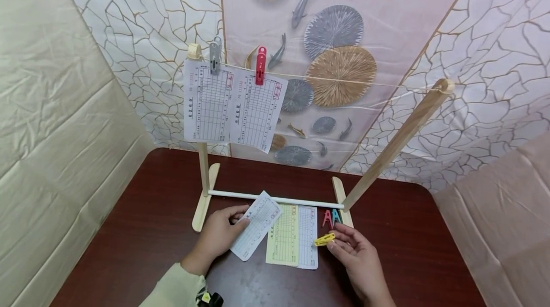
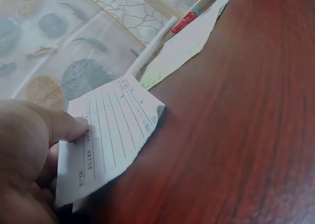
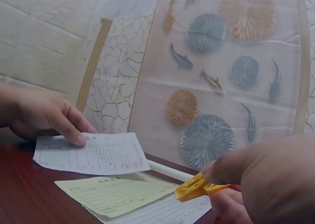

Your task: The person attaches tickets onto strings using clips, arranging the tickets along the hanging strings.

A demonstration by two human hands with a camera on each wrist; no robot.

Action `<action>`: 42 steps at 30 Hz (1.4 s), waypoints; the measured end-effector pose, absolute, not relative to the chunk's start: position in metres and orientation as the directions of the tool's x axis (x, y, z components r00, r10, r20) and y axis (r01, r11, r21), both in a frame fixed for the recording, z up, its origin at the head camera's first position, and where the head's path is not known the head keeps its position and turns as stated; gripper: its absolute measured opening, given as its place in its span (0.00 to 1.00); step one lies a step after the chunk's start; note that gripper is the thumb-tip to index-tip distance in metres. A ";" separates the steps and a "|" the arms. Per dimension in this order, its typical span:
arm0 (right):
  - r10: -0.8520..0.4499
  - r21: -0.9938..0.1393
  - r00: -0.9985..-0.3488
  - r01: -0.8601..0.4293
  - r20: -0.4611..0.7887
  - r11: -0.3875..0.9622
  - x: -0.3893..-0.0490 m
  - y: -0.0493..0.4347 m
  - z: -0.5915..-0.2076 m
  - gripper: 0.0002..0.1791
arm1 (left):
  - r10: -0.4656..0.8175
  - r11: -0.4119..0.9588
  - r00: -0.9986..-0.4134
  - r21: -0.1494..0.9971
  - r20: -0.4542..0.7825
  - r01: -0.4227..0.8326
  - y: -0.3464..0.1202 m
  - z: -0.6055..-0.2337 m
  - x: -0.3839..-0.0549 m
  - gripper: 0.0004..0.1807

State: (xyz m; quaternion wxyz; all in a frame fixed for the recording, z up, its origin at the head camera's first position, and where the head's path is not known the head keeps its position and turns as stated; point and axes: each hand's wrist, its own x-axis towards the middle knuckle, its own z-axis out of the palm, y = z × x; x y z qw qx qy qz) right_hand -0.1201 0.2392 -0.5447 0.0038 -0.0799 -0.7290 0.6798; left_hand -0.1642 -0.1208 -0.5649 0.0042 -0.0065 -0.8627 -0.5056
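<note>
My left hand [image 1: 221,231] pinches a white printed form slip [image 1: 258,226] between thumb and fingers, tilted above the tabletop. In the left wrist view the slip [image 2: 108,135] shows ruled columns and a bent corner. A yellow clothespin [image 1: 324,239] is pinched by my right hand [image 1: 355,257]; the right wrist view shows the clothespin [image 3: 197,186] between thumb and finger. Between the hands, a yellow form slip [image 1: 282,240] lies partly over another white slip [image 1: 307,240]. Just beyond my right hand rest a pink clothespin [image 1: 327,218] and a blue clothespin [image 1: 336,216].
A wooden stand with a right post [image 1: 395,147], a white bottom rod [image 1: 275,199] and a string [image 1: 343,80] stands on the dark red table [image 1: 150,230]. Grey [image 1: 215,56] and red [image 1: 260,66] clothespins hold two white slips [image 1: 210,106] on the string's left part.
</note>
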 end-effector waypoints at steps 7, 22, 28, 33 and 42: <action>0.080 -0.992 -0.991 0.116 -0.111 0.058 -0.117 0.239 -0.544 0.24 | 0.000 0.444 -1.000 0.896 -0.017 -0.015 -0.122 -0.558 -0.165 0.11; -0.407 -0.651 -0.913 -0.309 -0.001 0.694 -0.109 0.244 -0.537 0.18 | 0.019 0.459 -1.000 0.888 0.003 0.011 -0.124 -0.566 -0.166 0.10; -0.577 -0.599 -0.804 -0.395 -0.142 0.697 -0.105 0.252 -0.519 0.24 | 0.023 0.474 -1.000 0.880 0.018 0.027 -0.125 -0.564 -0.164 0.09; -0.600 -0.622 -0.775 -0.374 -0.199 0.688 -0.105 0.251 -0.520 0.23 | 0.032 0.488 -0.999 0.872 0.023 0.036 -0.124 -0.563 -0.164 0.08; -0.593 -0.630 -0.763 -0.332 -0.258 0.702 -0.107 0.243 -0.520 0.17 | 0.032 0.498 -0.999 0.867 0.018 0.031 -0.123 -0.565 -0.165 0.07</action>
